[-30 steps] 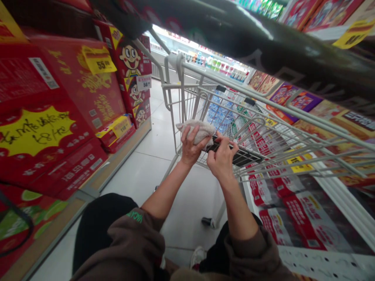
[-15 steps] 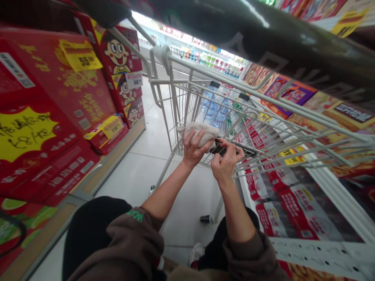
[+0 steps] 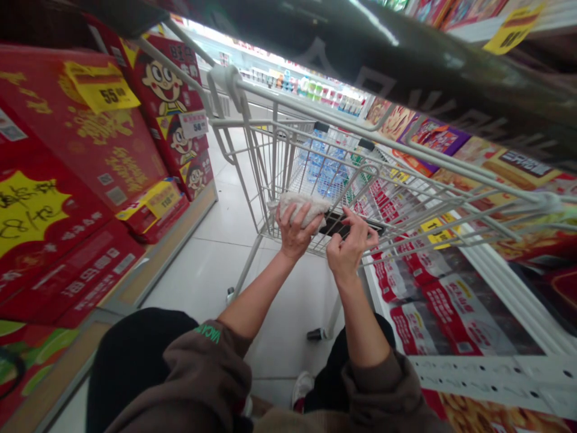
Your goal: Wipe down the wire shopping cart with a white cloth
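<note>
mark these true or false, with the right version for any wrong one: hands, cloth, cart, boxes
1. The left hand holds a pale cloth. True.
2. The right hand wears a glove. False: it is bare.
3. A dark strip shows between the two hands, low on the shopping cart. True.
4. The yellow price tag on the red box reads 99. False: it reads 55.
5. The cart's handle is bright yellow. False: it is dark.
</note>
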`<state>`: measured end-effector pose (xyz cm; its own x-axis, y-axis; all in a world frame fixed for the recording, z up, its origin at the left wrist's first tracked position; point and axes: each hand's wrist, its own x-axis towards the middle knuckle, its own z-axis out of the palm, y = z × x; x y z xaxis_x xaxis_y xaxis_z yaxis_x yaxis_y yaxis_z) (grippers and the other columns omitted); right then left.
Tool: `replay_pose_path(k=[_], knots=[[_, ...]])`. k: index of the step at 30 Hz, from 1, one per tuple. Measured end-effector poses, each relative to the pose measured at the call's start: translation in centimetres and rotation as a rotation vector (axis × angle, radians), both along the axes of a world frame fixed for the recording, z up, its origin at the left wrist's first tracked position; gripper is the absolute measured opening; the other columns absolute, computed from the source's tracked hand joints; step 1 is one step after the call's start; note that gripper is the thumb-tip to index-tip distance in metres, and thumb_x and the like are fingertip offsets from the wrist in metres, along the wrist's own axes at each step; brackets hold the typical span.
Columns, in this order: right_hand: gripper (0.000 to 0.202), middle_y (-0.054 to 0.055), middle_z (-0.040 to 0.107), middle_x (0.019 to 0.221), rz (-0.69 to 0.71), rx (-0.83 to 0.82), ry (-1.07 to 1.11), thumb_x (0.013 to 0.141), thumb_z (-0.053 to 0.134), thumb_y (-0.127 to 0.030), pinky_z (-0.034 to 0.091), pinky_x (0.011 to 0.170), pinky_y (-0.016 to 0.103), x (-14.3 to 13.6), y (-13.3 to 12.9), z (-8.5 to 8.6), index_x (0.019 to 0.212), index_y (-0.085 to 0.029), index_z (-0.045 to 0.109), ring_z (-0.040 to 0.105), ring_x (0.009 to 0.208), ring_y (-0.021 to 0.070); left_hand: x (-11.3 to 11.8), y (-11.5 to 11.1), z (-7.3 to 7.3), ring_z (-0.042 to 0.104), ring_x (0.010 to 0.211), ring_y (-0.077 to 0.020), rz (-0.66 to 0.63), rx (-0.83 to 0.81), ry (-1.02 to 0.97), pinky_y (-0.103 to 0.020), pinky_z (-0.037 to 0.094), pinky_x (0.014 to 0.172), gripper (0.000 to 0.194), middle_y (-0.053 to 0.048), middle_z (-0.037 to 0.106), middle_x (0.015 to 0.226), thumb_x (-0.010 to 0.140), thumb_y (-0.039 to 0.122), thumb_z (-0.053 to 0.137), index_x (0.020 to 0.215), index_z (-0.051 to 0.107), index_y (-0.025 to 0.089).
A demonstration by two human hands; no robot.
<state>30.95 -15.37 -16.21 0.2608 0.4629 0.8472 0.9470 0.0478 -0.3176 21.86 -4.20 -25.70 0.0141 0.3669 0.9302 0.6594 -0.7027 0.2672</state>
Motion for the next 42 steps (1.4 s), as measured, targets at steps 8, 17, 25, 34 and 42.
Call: replay_pose_path(k=[8, 17, 25, 34, 42], knots=[[0.049, 0.017, 0.065, 0.135, -0.037, 0.067, 0.011, 0.071, 0.045, -0.009, 0.031, 0.109, 0.048, 0.7, 0.6, -1.1, 0.119, -0.021, 0.048, 0.064, 0.123, 0.0252, 1.0, 0.5, -1.1, 0.058, 0.131, -0.0196, -0.029, -0.03, 0.077, -0.054, 0.016, 0.133, 0.025, -0.001, 0.074, 0.12, 0.106, 0.044, 0.051, 0.107, 0.075, 0.039], [0.065, 0.013, 0.067, 0.132, 0.014, -0.075, -0.055, 0.074, 0.045, -0.008, 0.028, 0.106, 0.042, 1.6, 0.4, -1.2, 0.138, -0.02, 0.045, 0.064, 0.123, 0.0243, 1.8, -1.1, 0.6, 0.042, 0.146, -0.0223, -0.048, -0.026, 0.005, -0.057, 0.018, 0.131, 0.025, -0.005, 0.07, 0.128, 0.104, 0.033, 0.051, 0.113, 0.074, 0.035], [0.057, 0.009, 0.071, 0.122, 0.015, 0.005, 0.005, 0.073, 0.043, -0.007, 0.029, 0.108, 0.045, 2.7, -0.8, -2.1, 0.128, -0.02, 0.05, 0.068, 0.111, 0.022, 2.0, -0.4, -2.0, 0.052, 0.134, -0.0221, -0.06, -0.079, 0.084, -0.055, 0.023, 0.129, 0.029, -0.004, 0.072, 0.125, 0.105, 0.026, 0.049, 0.112, 0.075, 0.034], [0.046, 0.009, 0.072, 0.119, 0.007, 0.038, 0.064, 0.074, 0.042, -0.008, 0.032, 0.108, 0.051, 4.0, -1.4, -1.7, 0.117, -0.022, 0.051, 0.068, 0.111, 0.0242, 4.3, -2.4, 2.4, 0.048, 0.14, -0.0259, -0.148, -0.04, 0.055, -0.061, 0.017, 0.128, 0.021, -0.004, 0.069, 0.129, 0.103, 0.034, 0.055, 0.112, 0.074, 0.039], [0.046, 0.008, 0.072, 0.118, -0.013, 0.055, 0.078, 0.072, 0.042, -0.006, 0.031, 0.108, 0.05, 5.4, -2.4, -2.2, 0.115, -0.022, 0.051, 0.068, 0.111, 0.0229, 6.0, -4.7, 2.9, 0.045, 0.143, -0.0282, -0.079, -0.272, 0.095, -0.063, 0.017, 0.125, 0.033, -0.003, 0.062, 0.149, 0.104, 0.025, 0.048, 0.127, 0.068, 0.038]])
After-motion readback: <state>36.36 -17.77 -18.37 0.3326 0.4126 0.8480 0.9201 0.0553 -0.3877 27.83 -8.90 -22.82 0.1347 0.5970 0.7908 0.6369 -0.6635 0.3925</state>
